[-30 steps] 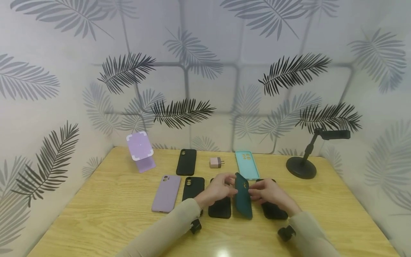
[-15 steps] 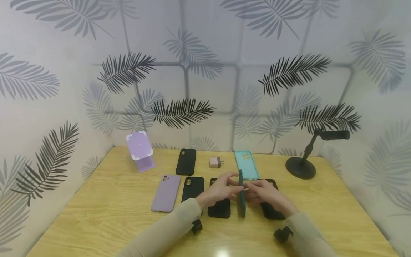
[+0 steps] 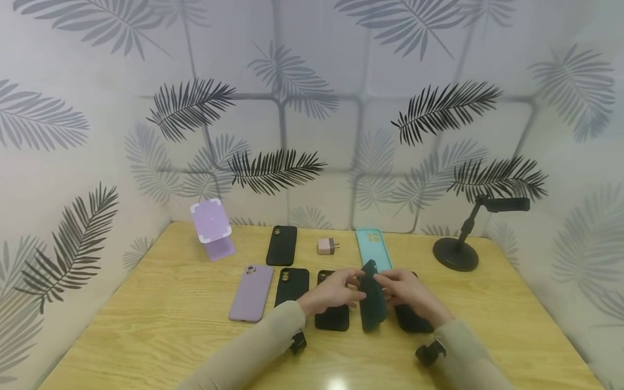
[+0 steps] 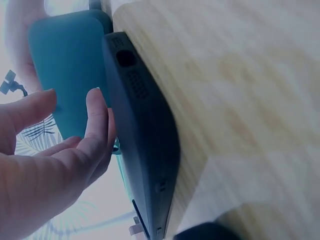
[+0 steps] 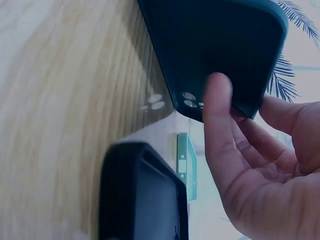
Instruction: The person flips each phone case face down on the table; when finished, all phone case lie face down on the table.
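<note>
A dark teal phone case (image 3: pixel 373 306) stands tilted on its long edge between the two hands. My right hand (image 3: pixel 411 295) pinches its upper edge; in the right wrist view, the index finger reaches over the inner face of the case near the camera holes. My left hand (image 3: pixel 333 295) is beside it, thumb and fingers spread apart in front of its smooth back in the left wrist view; whether a fingertip touches cannot be told. Beneath the left hand lies a black phone case (image 3: pixel 333 319), and another black phone case (image 3: pixel 414 320) is partly covered by the right hand.
Left of the hands lie a black phone case (image 3: pixel 292 287) and a lilac one (image 3: pixel 251 295). Along the back are a purple phone stand (image 3: pixel 212 219), a black case (image 3: pixel 281 246), a pink charger plug (image 3: pixel 325 246), a light-blue case (image 3: pixel 373 249) and a black stand (image 3: pixel 455 254).
The teal case has turned about its long axis, from showing its camera side, through edge-on, to showing its other face. Both hands stay in nearly the same place.
</note>
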{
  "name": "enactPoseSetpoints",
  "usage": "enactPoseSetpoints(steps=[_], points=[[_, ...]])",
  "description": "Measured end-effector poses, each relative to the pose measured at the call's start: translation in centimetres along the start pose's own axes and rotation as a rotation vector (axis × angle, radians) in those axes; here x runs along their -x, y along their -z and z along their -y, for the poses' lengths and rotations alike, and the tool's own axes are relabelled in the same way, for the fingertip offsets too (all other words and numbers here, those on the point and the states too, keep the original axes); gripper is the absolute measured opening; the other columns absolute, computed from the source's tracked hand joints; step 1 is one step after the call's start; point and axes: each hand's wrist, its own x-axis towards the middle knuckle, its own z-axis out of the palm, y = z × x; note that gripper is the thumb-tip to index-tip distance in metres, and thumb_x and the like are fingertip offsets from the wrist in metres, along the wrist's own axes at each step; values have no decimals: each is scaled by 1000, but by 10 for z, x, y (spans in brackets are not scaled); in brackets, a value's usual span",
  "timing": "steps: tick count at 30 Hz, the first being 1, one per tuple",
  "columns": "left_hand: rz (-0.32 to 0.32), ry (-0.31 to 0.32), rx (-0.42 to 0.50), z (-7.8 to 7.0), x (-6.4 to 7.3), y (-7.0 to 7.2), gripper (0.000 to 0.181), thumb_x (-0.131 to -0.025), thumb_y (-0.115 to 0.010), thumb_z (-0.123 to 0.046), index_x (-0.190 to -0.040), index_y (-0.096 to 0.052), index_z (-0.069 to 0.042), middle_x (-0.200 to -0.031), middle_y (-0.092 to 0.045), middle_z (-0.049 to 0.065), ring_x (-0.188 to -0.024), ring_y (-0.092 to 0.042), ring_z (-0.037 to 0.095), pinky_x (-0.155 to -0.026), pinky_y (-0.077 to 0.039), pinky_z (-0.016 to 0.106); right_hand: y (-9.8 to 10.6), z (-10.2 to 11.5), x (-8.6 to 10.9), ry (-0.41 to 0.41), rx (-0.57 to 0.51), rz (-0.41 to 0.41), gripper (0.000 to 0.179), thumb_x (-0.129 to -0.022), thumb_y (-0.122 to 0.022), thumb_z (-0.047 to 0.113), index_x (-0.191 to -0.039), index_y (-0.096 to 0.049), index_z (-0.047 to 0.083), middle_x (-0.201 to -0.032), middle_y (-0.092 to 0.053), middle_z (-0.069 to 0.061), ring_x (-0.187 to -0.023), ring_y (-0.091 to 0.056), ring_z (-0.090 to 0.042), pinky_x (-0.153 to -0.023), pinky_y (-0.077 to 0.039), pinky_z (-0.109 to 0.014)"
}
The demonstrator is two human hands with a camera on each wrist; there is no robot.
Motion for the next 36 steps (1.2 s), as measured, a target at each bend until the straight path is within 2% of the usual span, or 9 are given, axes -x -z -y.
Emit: enactPoseSetpoints(steps=[3,5,8,12,17,23,31,36], points=[[4,7,-12,0,0,2,55,-95,-63,-8,-146,-43,-6,-140,-50,22,-107,-66,27,-84,-59,39,2,-1,1,-13,15,-42,33,-100,-58,26,-104,-65,-6,-74,-59,-4,-67,-60,-15,-65,-59,-33],[3,10,-13,0,-1,2,55,-94,-63,-7,-146,-44,-5,-140,-50,22,-109,-65,28,-85,-58,39,4,-2,1,-16,18,-66,34,-99,-60,23,-110,-64,-8,-75,-57,-4,-66,-59,-14,-64,-59,-31],[4,11,-13,0,-1,3,53,-94,-63,-5,-144,-46,-4,-141,-49,21,-112,-64,30,-86,-58,40,7,-4,3,-12,23,-95,45,-98,-61,20,-127,-55,-14,-82,-63,-7,-70,-62,-13,-64,-60,-29],[10,16,-32,-1,-1,3,51,-94,-63,-4,-142,-49,-4,-142,-49,21,-114,-63,31,-86,-58,40,9,-6,5,-11,29,-113,51,-97,-62,15,-133,-48,-17,-89,-67,-10,-71,-64,-14,-64,-61,-32],[8,25,-66,-2,1,4,47,-95,-63,-6,-140,-51,-4,-140,-51,22,-116,-62,32,-85,-58,40,10,-9,6,-8,64,-133,45,-94,-65,12,-130,-53,-14,-86,-70,-12,-68,-66,-17,-62,-61,-35],[-13,33,-78,-4,2,4,44,-95,-63,-7,-137,-53,0,-139,-51,24,-109,-64,32,-84,-58,41,7,-11,4,-10,178,-189,37,-91,-69,12,-119,-63,-11,-88,-73,-17,-68,-69,-19,-59,-60,-35],[-27,44,-73,-3,2,3,43,-95,-63,-7,-136,-54,1,-138,-52,24,-105,-66,32,-84,-58,40,5,-14,-1,15,387,-242,26,-89,-72,13,-108,-72,-5,-78,-75,-10,-64,-69,-15,-47,-52,-30],[-35,46,-71,-3,2,3,42,-95,-63,-8,-135,-55,0,-138,-53,23,-104,-66,31,-85,-57,41,6,-15,-1,19,411,-252,23,-88,-72,10,-106,-73,-5,-78,-75,-10,-64,-70,-15,-46,-52,-29]])
